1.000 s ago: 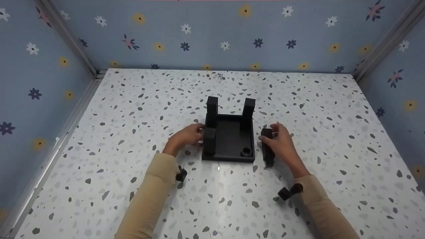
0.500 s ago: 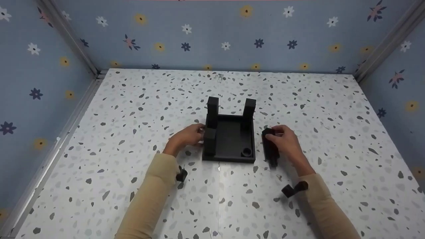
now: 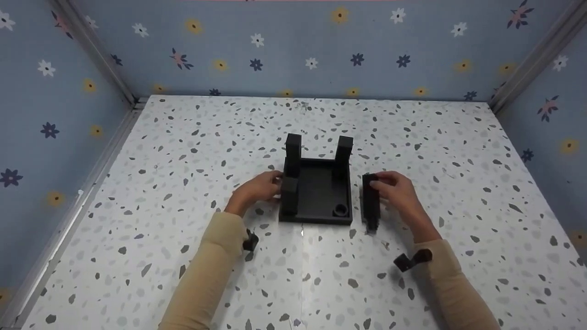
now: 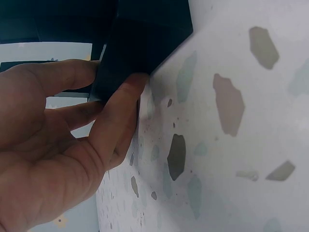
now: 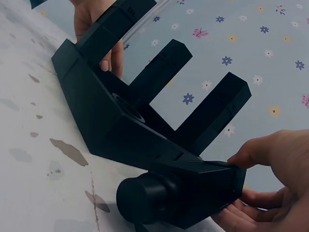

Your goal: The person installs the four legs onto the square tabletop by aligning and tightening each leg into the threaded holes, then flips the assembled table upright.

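A black upturned toy table (image 3: 318,192) lies in the middle of the head view, with three square legs standing up from its corners. At its near right corner is a round socket (image 3: 340,210). On its left side my left hand (image 3: 259,187) grips the edge; the left wrist view shows fingertips (image 4: 137,82) against the dark wall. Just right of the toy table, my right hand (image 3: 399,192) pinches a loose black table leg (image 3: 370,201) near its far end. The leg's narrower round end (image 5: 140,200) points toward the body, apart from the socket.
White terrazzo-patterned tabletop (image 3: 220,279) surrounds the work. Blue flowered panels (image 3: 302,46) in metal frames enclose the back and both sides. A black wrist camera (image 3: 412,260) sits at the right sleeve, another (image 3: 250,240) at the left.
My right hand has shifted slightly right and turned the table leg, so its fingers now pinch from the right side. The left hand and toy table have stayed put.
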The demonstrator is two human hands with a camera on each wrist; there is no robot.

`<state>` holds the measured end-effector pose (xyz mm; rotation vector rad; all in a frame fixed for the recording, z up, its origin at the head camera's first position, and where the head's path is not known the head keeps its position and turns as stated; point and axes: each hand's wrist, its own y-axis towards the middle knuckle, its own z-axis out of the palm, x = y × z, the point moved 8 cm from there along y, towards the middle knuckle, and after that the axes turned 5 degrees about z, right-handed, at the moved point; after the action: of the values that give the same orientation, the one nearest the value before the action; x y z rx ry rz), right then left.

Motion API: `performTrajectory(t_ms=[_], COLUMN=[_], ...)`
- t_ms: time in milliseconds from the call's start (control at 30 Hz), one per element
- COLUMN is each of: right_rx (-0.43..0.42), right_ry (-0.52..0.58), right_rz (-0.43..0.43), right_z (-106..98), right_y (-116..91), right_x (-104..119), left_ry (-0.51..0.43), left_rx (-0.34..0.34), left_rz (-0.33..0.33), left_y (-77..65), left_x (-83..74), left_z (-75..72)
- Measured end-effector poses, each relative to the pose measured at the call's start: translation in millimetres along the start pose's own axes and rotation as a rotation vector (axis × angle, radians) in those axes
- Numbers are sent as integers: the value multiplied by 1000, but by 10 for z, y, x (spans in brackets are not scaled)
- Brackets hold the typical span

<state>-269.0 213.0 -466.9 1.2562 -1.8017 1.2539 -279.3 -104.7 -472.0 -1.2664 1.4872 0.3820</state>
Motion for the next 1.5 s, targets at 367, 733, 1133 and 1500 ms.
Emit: performTrajectory(t_ms=[367,733,1133,1500], right_rx=[4,27,49,35], right_ry=[147,291,410,410], right_rz=[-136,-273,-402,-606], right_z=[-33,9,124,240], right_y=[-135,-361,-485,-637], right_x=[234,535,677,829], left_ry=[22,-16,-3,23], left_rx=[-2,6,1,-4], left_rz=[-34,-19,-20,-6], left_y=[-17,-4,-8,-3], left_x=[10,11,16,-1], left_z=[-1,12,3,-1])
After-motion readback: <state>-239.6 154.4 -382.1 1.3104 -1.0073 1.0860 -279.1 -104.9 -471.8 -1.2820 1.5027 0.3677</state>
